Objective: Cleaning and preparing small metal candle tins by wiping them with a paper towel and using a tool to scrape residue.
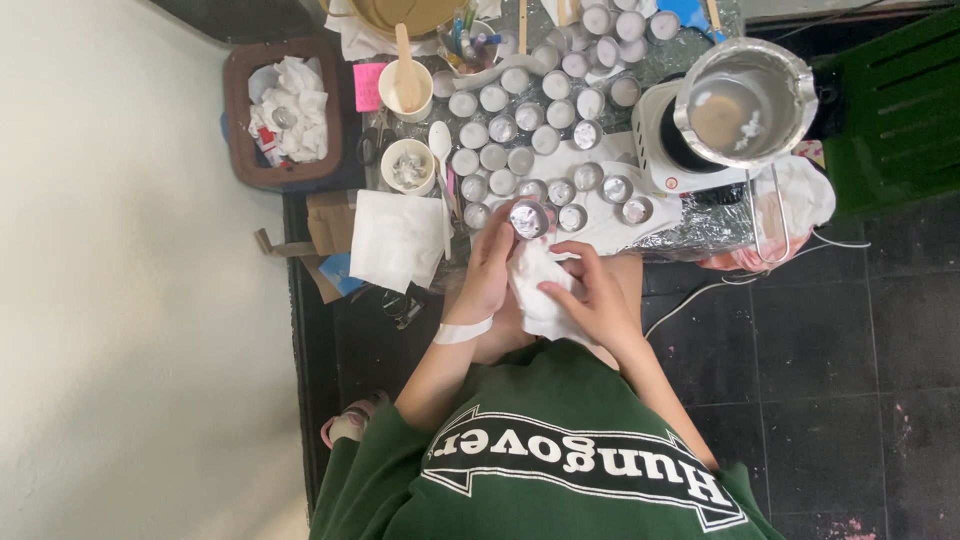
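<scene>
The left hand (487, 275) has a closed grip on a small round metal cup (528, 218), with the fingers wrapped around its side and the shiny open mouth turned up toward the camera. The right hand (590, 295) is closed on a crumpled white tissue (535, 285), with the fingers bent over it just below the cup. The tissue touches the cup from below and lies between the two hands. A white band (462, 331) goes around the left wrist. Both forearms come out of a green sweater (560, 470).

The cup is held at the near edge of the surface (700, 230), which is covered with silver foil. Just behind the cup there are many similar small round cups (520, 130), standing close together in rows; some look filled with white, some look empty and shiny. To the left of the hands a folded white cloth (395, 240) lies on the surface, and beside it stands a white mug (408, 165) with a white spoon (440, 140) near it. Another mug with a wooden stick (405, 80) stands further back. At the right a metal pot (745, 100) sits on a white hot plate (660, 150). At the far left a brown bin (285, 110) holds crumpled tissues.
</scene>
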